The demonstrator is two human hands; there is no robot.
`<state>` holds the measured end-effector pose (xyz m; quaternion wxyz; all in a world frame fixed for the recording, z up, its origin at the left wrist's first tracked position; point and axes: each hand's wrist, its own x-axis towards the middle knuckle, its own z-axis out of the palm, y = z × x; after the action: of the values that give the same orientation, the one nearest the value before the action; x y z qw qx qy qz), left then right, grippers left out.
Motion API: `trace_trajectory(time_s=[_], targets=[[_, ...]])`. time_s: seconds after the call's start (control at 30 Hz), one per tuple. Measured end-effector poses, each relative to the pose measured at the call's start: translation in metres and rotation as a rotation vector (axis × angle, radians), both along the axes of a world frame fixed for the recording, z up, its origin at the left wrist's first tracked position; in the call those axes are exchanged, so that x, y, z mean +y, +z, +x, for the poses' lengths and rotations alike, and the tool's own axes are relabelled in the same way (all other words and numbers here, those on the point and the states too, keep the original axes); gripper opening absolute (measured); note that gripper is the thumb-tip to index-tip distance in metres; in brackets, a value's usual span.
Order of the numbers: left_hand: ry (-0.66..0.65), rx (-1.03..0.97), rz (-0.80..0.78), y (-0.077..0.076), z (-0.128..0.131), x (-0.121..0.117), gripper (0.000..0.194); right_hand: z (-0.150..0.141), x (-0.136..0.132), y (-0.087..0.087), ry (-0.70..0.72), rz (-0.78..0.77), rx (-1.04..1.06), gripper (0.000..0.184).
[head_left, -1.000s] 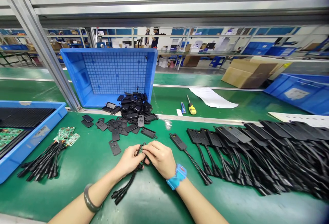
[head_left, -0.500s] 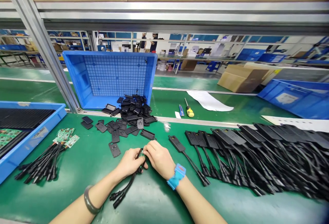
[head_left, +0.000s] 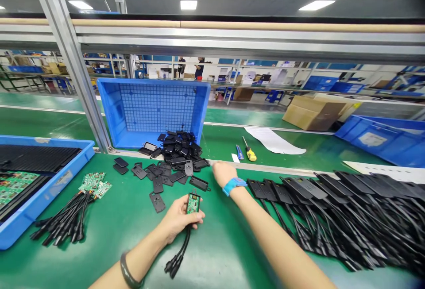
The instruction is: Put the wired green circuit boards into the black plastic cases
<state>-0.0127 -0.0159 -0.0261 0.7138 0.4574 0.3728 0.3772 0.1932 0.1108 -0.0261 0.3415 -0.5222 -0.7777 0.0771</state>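
My left hand is closed round a small black plastic case with a green circuit board lying in it, face up. Two black cables run down from its lower end to connectors near the table's front. My right hand is away from the case, low over the bench beyond it, beside the heap of black parts. Its fingertips are hidden behind the back of the hand. Flat black covers lie loose to the left, and an open black case half lies between them and my right hand.
A tipped blue crate spills black cases. Cabled boards lie left, beside a blue tray. Finished-looking cabled cases line the right. A yellow screwdriver, a blue cutter and paper lie behind.
My right hand has left the board and moved forward and right, over the spot where small clear or shiny bits lay. My left hand keeps the case, now turned face up. The view has tilted up.
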Motion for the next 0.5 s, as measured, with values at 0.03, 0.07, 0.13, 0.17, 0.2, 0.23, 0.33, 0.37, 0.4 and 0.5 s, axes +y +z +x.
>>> trace_trajectory(time_s=[0.03,0.07,0.13,0.17,0.2,0.23,0.33,0.37,0.4,0.5], targets=[[-0.038,-0.050,-0.004,0.001,-0.001,-0.001,0.060,-0.015,0.001,0.000,0.052,-0.006,-0.044,0.019],[-0.082,-0.096,-0.010,0.001,-0.002,-0.001,0.062,-0.032,0.001,0.000,0.102,-0.016,-0.093,0.015],[-0.162,-0.160,-0.029,0.002,-0.005,0.000,0.062,-0.063,0.000,-0.001,0.188,-0.030,-0.164,0.005],[-0.191,-0.175,-0.039,0.001,-0.007,0.000,0.060,-0.076,0.000,-0.002,0.218,-0.034,-0.185,0.006],[-0.209,-0.183,-0.049,0.001,-0.008,0.001,0.058,-0.086,0.000,-0.003,0.236,-0.037,-0.198,0.007],[-0.215,-0.187,-0.059,0.000,-0.009,0.002,0.055,-0.093,-0.001,-0.004,0.244,-0.039,-0.201,0.005],[-0.173,-0.202,-0.089,0.000,-0.011,0.004,0.048,-0.097,-0.004,-0.002,0.220,-0.025,-0.158,0.011],[-0.143,-0.207,-0.096,0.001,-0.011,0.004,0.047,-0.093,-0.007,-0.001,0.195,-0.015,-0.126,0.014],[-0.113,-0.209,-0.100,0.001,-0.011,0.004,0.046,-0.087,-0.011,0.001,0.162,-0.006,-0.086,0.018],[-0.033,-0.195,-0.095,0.004,-0.009,0.004,0.050,-0.063,-0.028,0.009,0.041,0.001,0.048,0.032]])
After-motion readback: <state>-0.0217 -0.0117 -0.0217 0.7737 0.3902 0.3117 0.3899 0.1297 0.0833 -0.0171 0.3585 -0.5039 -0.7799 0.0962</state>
